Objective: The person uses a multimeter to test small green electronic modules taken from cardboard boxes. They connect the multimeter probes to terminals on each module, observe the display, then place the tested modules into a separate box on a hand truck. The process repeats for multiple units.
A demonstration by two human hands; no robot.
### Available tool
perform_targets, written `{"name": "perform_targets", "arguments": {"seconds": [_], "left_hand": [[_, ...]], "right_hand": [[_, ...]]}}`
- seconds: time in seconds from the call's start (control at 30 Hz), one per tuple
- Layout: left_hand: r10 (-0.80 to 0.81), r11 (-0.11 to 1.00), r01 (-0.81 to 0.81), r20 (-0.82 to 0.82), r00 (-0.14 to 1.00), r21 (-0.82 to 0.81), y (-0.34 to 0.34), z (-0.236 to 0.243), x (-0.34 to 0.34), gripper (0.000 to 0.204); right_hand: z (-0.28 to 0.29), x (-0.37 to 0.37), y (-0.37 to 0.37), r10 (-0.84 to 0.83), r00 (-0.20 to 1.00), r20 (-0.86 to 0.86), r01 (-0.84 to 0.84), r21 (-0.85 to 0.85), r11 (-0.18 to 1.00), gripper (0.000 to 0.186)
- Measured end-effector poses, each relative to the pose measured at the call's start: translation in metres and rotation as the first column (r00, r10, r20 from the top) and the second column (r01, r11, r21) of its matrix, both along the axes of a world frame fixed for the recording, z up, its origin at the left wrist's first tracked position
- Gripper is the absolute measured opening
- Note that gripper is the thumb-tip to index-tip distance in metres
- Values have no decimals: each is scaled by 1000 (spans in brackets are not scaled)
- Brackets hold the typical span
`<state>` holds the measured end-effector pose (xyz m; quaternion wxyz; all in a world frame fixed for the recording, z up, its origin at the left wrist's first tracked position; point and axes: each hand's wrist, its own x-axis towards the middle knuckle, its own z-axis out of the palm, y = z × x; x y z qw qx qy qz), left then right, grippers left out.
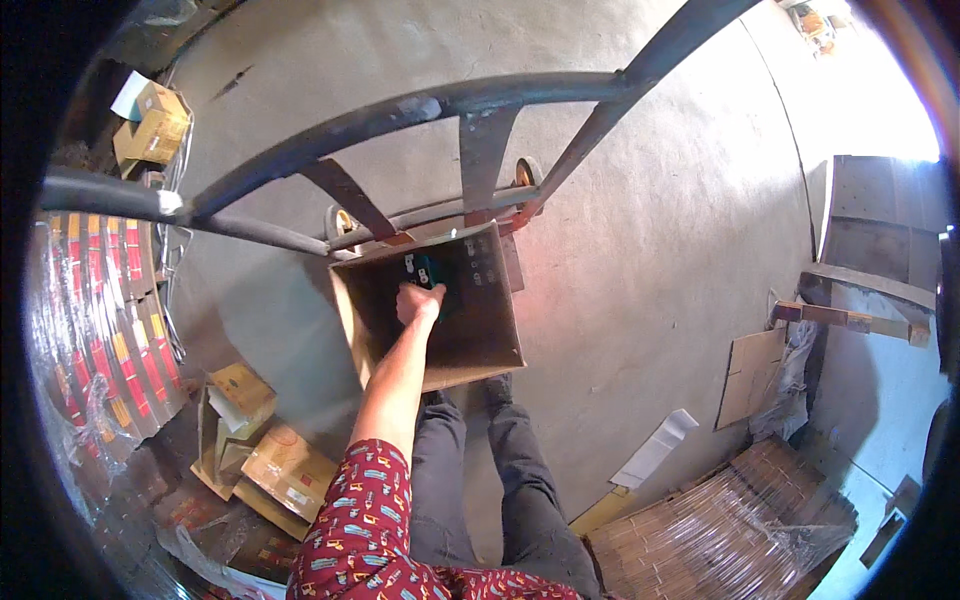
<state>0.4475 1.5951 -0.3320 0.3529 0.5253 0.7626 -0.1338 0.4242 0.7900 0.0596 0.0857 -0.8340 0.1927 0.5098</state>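
My left hand (419, 303) reaches down into an open cardboard box (455, 378). Its fingers are closed around a small dark green pack (428, 268) with white marks, partly lost in the box's shadow. The box rests at the foot of a metal hand truck (345, 132), just in front of my legs. Along the box's right inner wall are rows of pale markings. My right hand is out of view.
Shrink-wrapped red and brown stacks (110, 320) stand at the left, with opened cartons (290, 468) below them. Bundled flat cardboard (710, 525) lies at lower right, near a white sheet (655, 448). The hand truck's wheels (527, 172) touch the concrete floor (640, 270).
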Motion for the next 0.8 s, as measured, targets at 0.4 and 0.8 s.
{"name": "perform_targets", "arguments": {"seconds": [0.4, 0.8], "left_hand": [[19, 936, -156, 397, 918, 315, -52, -126, 16, 62], [762, 409, -857, 634, 133, -313, -85, -143, -3, 50]], "right_hand": [[-7, 13, 9, -70, 995, -68, 65, -70, 995, 30], [-14, 38, -5, -117, 992, -45, 117, -18, 993, 29]]}}
